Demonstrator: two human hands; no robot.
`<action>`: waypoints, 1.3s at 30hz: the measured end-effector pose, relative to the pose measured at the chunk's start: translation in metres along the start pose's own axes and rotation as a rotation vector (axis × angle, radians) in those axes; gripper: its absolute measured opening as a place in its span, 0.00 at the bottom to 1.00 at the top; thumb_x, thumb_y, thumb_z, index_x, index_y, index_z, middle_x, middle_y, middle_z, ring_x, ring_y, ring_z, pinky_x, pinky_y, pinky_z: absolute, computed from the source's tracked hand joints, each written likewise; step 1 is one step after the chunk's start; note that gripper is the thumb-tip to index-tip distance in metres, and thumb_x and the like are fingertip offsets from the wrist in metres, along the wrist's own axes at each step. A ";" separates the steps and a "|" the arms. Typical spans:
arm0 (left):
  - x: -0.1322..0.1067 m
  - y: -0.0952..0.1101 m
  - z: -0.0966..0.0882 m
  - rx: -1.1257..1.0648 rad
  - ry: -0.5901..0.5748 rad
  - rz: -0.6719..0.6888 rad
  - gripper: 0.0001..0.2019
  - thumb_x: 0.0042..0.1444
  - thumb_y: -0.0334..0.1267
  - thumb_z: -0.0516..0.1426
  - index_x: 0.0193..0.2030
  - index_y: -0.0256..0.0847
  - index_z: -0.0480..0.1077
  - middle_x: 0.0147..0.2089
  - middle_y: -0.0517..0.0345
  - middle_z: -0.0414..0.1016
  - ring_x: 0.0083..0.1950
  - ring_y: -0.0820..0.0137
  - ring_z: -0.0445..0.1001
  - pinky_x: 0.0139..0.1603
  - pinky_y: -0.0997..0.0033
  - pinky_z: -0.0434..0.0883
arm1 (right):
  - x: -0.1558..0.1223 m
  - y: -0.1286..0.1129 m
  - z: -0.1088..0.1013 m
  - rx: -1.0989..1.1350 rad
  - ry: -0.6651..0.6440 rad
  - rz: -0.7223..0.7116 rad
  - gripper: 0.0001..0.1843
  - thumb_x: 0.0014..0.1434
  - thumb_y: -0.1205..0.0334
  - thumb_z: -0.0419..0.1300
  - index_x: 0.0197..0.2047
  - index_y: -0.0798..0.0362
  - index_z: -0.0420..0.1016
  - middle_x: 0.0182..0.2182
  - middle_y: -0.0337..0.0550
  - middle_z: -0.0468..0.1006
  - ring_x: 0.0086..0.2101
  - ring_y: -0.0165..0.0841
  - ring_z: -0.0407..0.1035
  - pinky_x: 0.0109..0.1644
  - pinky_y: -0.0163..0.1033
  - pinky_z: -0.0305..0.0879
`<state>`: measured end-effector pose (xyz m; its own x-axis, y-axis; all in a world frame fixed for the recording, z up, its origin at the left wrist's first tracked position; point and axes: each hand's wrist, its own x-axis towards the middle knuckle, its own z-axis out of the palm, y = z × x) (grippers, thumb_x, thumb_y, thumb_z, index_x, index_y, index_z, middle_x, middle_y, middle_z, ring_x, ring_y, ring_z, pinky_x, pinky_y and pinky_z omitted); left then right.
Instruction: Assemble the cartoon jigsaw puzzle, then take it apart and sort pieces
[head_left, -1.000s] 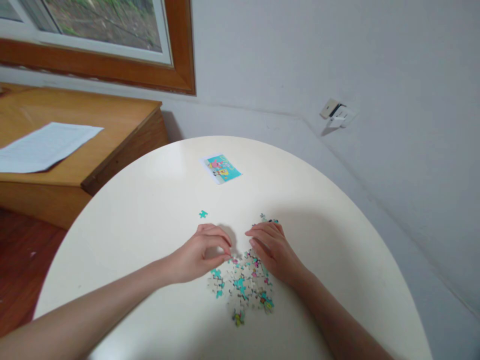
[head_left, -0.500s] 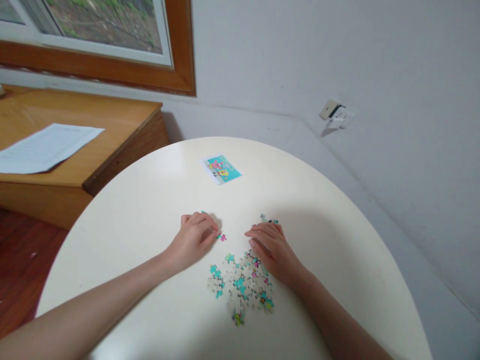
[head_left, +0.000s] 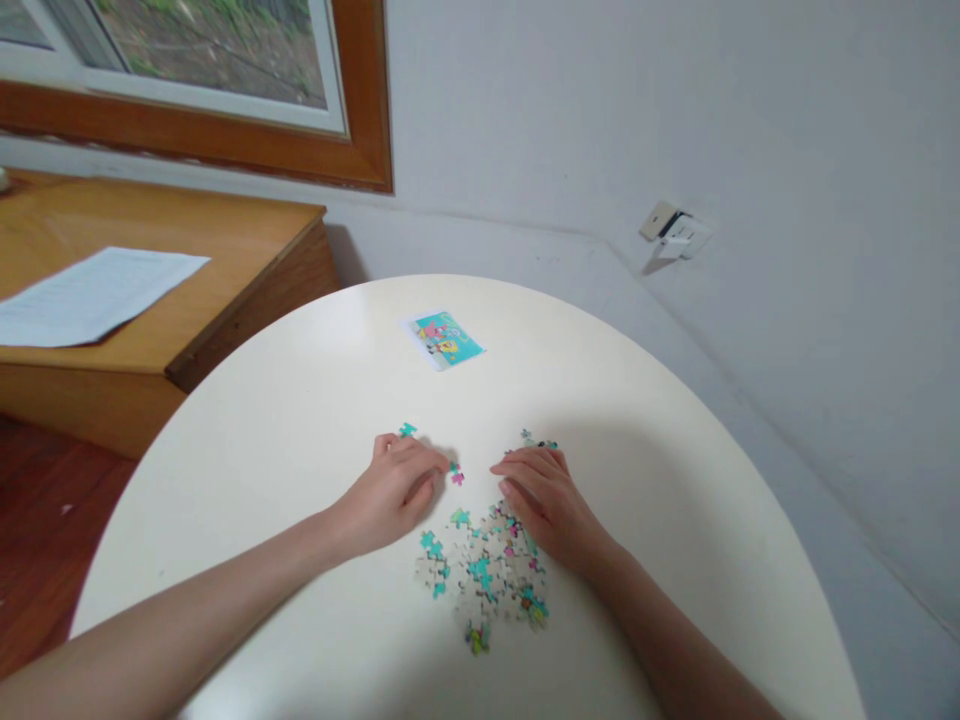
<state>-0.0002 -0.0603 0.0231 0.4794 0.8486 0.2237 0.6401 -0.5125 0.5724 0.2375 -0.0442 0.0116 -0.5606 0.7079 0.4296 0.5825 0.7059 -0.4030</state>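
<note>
Touching pink piece, left hand (right hand on pile).

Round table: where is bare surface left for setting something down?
Bare: the table left of the left hand, right of the right hand, and between the picture card and the hands. Crowded: the near middle, where the puzzle pile lies by both hands.
</note>
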 end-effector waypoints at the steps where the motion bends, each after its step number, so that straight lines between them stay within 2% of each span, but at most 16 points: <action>1: 0.000 0.001 -0.001 -0.016 -0.020 0.010 0.12 0.54 0.27 0.46 0.40 0.42 0.66 0.37 0.58 0.74 0.42 0.66 0.67 0.47 0.60 0.53 | 0.000 0.000 0.000 -0.002 0.001 0.000 0.10 0.62 0.67 0.52 0.43 0.50 0.73 0.38 0.44 0.78 0.43 0.36 0.69 0.49 0.46 0.60; 5: 0.000 0.006 -0.004 -0.076 -0.087 0.050 0.13 0.49 0.24 0.45 0.37 0.41 0.64 0.39 0.59 0.73 0.45 0.65 0.66 0.48 0.60 0.54 | 0.000 -0.002 -0.001 0.005 0.012 -0.014 0.11 0.62 0.67 0.51 0.45 0.50 0.71 0.39 0.45 0.78 0.43 0.36 0.69 0.50 0.46 0.59; 10: -0.001 0.008 -0.007 -0.084 -0.090 0.081 0.10 0.46 0.24 0.46 0.32 0.41 0.61 0.38 0.58 0.73 0.44 0.64 0.65 0.47 0.60 0.54 | 0.000 -0.003 -0.003 0.012 0.000 -0.026 0.13 0.62 0.66 0.52 0.49 0.51 0.69 0.42 0.45 0.77 0.45 0.36 0.69 0.51 0.46 0.58; 16: -0.001 0.011 -0.008 -0.072 -0.165 0.168 0.16 0.44 0.22 0.46 0.39 0.42 0.62 0.46 0.57 0.72 0.50 0.62 0.63 0.51 0.57 0.53 | 0.000 -0.008 -0.006 0.010 -0.044 -0.095 0.16 0.63 0.66 0.49 0.54 0.50 0.66 0.46 0.45 0.78 0.50 0.37 0.67 0.54 0.48 0.55; 19: -0.001 0.013 -0.008 -0.075 -0.192 0.185 0.14 0.45 0.21 0.46 0.37 0.42 0.60 0.44 0.58 0.72 0.53 0.62 0.62 0.54 0.58 0.52 | 0.001 -0.012 -0.008 0.027 -0.106 -0.124 0.20 0.62 0.66 0.49 0.58 0.50 0.62 0.50 0.46 0.76 0.55 0.37 0.64 0.57 0.49 0.53; 24: -0.001 0.013 -0.007 -0.071 -0.141 0.210 0.11 0.48 0.22 0.46 0.34 0.41 0.60 0.47 0.57 0.71 0.56 0.63 0.61 0.58 0.57 0.49 | 0.000 -0.014 -0.007 0.031 -0.210 -0.117 0.24 0.63 0.63 0.48 0.62 0.50 0.59 0.54 0.48 0.72 0.59 0.39 0.59 0.62 0.53 0.47; 27: -0.001 0.013 -0.008 -0.078 -0.122 0.210 0.10 0.51 0.23 0.46 0.33 0.41 0.61 0.48 0.56 0.72 0.54 0.65 0.64 0.57 0.58 0.50 | -0.001 -0.011 -0.003 0.007 -0.164 -0.068 0.21 0.64 0.65 0.46 0.59 0.51 0.63 0.52 0.46 0.75 0.57 0.36 0.62 0.62 0.51 0.45; 31: 0.000 0.014 -0.011 -0.072 -0.129 0.210 0.10 0.49 0.23 0.45 0.31 0.41 0.62 0.42 0.58 0.73 0.46 0.67 0.68 0.55 0.60 0.51 | -0.002 -0.007 0.004 -0.075 -0.041 0.039 0.18 0.66 0.66 0.43 0.55 0.50 0.67 0.47 0.43 0.78 0.54 0.35 0.65 0.62 0.49 0.43; 39: -0.001 0.012 -0.008 -0.065 -0.137 0.216 0.13 0.48 0.22 0.46 0.34 0.41 0.65 0.39 0.60 0.73 0.43 0.69 0.68 0.54 0.61 0.51 | -0.001 -0.003 0.007 -0.231 0.140 0.215 0.16 0.66 0.65 0.44 0.47 0.48 0.71 0.39 0.41 0.80 0.49 0.36 0.67 0.60 0.49 0.41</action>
<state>0.0021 -0.0664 0.0357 0.6801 0.6929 0.2397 0.4766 -0.6662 0.5736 0.2326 -0.0466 0.0067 -0.3342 0.8182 0.4678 0.8052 0.5058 -0.3095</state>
